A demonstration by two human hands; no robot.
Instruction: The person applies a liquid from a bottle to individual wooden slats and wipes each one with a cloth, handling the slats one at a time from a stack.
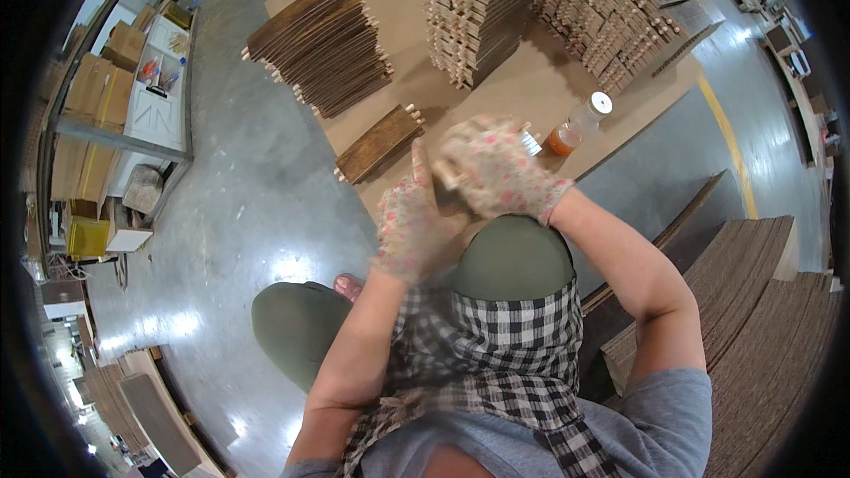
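Both my hands wear pale gloves with a pink floral print, and they meet over the near edge of the brown-covered table. My left hand point(412, 226) has its index finger stretched along a dark brown wooden board point(453, 204), which shows only in part between the hands. Curled and blurred, my right hand point(500, 168) is closed at the board's far side. A pale stub shows at its fingertips, too smeared to name. Just beyond my left hand lies a single brown board point(381, 143) with light wooden dowels sticking out of its ends.
Farther back stand a leaning row of dowelled boards point(323, 49), a tall stack point(496, 9) and another stack point(611, 18). A white-lidded bottle point(583, 122) with orange liquid stands right of my right hand, near a white label point(530, 142). Long brown panels point(735, 345) are piled at my right.
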